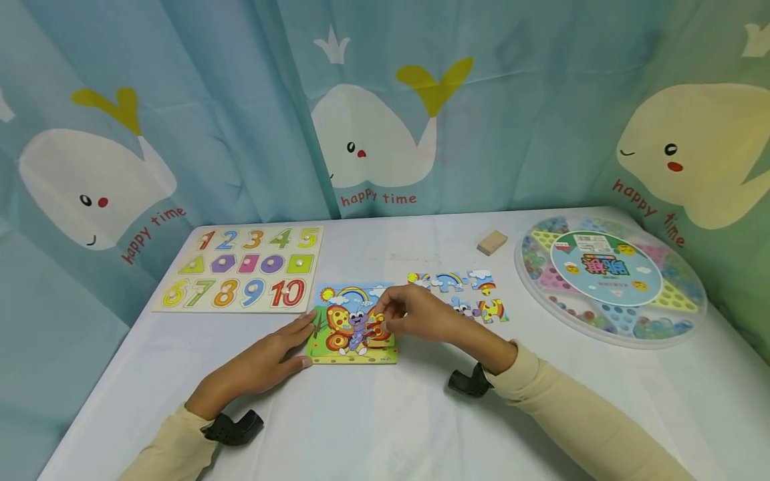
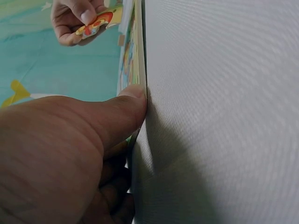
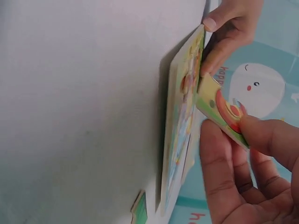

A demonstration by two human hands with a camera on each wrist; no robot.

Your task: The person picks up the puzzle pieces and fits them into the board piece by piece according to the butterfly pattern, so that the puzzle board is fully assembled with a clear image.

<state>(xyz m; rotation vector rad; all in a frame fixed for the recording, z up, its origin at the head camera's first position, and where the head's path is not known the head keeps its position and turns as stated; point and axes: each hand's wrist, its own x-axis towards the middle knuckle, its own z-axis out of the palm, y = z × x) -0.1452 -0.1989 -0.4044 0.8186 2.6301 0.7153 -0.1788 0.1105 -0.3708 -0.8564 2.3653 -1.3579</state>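
A butterfly jigsaw puzzle board (image 1: 355, 359) lies flat on the white-covered table. My left hand (image 1: 265, 361) rests at its left side, fingers extended and thumb at the near left corner. My right hand (image 1: 421, 314) is over the right part of the board. Between thumb and fingers it pinches a puzzle piece (image 3: 222, 109), printed red, yellow and green, tilted above the board surface in the right wrist view. Loose puzzle pieces (image 1: 448, 282) lie to the right of the board, some partly hidden behind my right hand.
A number and shape board (image 1: 159, 308) lies at the back left. A small wooden block (image 1: 492, 242) sits behind the loose pieces. At the right is a round clear case (image 1: 607, 337) of colourful beads. A whale-print curtain (image 1: 259, 153) hangs along the table's far side.
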